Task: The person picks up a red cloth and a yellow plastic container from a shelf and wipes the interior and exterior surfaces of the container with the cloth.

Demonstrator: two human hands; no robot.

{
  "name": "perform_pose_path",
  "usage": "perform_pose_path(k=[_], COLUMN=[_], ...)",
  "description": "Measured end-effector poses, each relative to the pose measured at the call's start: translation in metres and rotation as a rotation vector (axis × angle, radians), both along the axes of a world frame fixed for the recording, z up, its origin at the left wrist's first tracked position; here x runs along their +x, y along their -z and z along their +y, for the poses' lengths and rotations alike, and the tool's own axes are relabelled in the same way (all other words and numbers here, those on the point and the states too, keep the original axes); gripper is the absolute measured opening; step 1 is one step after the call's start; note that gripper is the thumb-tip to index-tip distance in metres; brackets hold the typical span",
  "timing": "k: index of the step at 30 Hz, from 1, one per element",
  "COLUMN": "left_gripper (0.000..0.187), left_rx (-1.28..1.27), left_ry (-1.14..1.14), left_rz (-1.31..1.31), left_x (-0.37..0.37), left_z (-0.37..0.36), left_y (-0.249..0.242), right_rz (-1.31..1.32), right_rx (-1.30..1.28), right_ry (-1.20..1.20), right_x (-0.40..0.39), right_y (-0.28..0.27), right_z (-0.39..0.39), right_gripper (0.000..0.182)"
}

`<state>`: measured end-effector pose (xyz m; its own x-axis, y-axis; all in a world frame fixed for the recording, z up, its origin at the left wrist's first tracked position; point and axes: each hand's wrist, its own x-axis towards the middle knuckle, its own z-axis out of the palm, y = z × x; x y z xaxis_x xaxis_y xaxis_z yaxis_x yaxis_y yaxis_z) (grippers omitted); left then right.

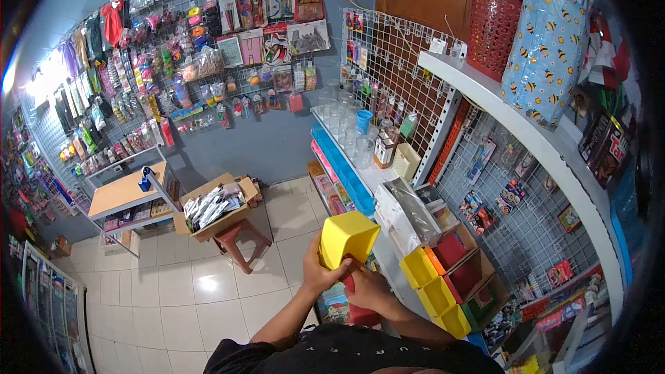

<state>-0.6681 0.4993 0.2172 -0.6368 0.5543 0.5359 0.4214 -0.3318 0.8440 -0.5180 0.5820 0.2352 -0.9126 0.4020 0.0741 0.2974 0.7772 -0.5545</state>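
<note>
In front of my chest is a yellow plastic bin (352, 237), tilted, with its smooth sides facing up and away. My left hand (320, 269) is closed around its left side. Against the lower right of the bin, my right hand (368, 289) is closed on a red cloth (363, 316), which shows above and below the fist. Several similar yellow bins (436, 296) stand in a row on the shelf to the right of my hands.
Red and green boxes (463, 280) sit behind the shelved bins. Glass jars (339, 121) and a blue cup (364, 121) stand farther along the shelf. An open carton (215, 204) rests on a red stool (242, 239) at left. Packaged goods hang on wall grids.
</note>
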Motion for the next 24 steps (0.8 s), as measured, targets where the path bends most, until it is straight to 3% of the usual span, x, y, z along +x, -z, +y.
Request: perform_pose_path(k=[3,7,13,16,19,22,24], left_gripper=[0.09,0.091,0.092,0.093,0.089,0.089,0.088], left_rx=[-0.116,-0.117,-0.197,-0.17,-0.136,-0.126,-0.169], left_ry=[0.043,0.017,0.041,0.024,-0.103,-0.086,-0.111], left_rz=[0.034,0.132,0.139,0.12,0.187,0.179,0.215], left_x=[0.011,0.011,0.009,0.005,0.001,-0.008,-0.015], left_z=[-0.005,-0.008,-0.009,-0.011,-0.011,-0.011,-0.018], left_y=[-0.008,-0.014,-0.017,-0.019,-0.016,-0.012,-0.013], right_rz=[-0.152,0.15,-0.272,-0.322,-0.231,-0.089,0.136], right_rx=[-0.084,-0.083,0.025,0.031,0.027,-0.011,-0.022], right_ry=[-0.036,-0.157,-0.082,-0.074,-0.069,-0.111,-0.172], right_x=[-0.004,0.0,0.0,-0.007,-0.009,-0.009,-0.001], right_y=[-0.006,-0.005,-0.008,0.012,0.006,0.005,0.013], right_z=[-0.002,-0.005,-0.001,0.015,0.011,0.009,0.009], right_gripper=[0.066,0.065,0.065,0.065,0.065,0.069,0.067])
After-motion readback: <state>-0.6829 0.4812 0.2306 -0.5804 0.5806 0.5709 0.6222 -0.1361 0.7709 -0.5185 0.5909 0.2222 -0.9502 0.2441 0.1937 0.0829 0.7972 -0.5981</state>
